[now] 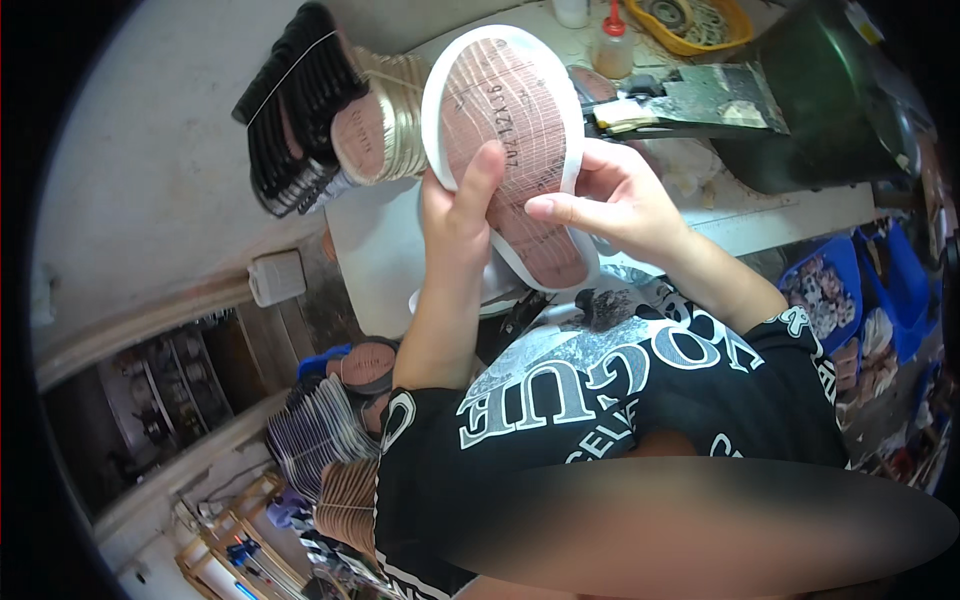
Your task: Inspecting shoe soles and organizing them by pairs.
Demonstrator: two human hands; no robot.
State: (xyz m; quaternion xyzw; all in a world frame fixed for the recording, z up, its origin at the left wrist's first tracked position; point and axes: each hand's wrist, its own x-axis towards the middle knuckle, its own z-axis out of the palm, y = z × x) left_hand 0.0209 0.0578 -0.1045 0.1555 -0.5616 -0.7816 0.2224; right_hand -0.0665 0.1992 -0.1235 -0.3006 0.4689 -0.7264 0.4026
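A shoe insole (465, 120) with a pinkish-brown, printed face and a white border is held up over the white table (375, 260). Its broad end points away from me, its narrow end toward my body. My left hand (460, 205) grips the left edge, thumb pressed on the printed face and the other fingers hidden behind. At the right edge my right hand (620, 205) also closes round the insole, its thumb lying across the face.
Tied black soles (300, 110) and a stack of cream-edged insoles (400, 115) stand left. A dark green machine (810, 100), a red-capped bottle (613, 50) and a yellow basket (735, 25) are at the far right. Blue baskets (905, 290) lie beyond my right arm.
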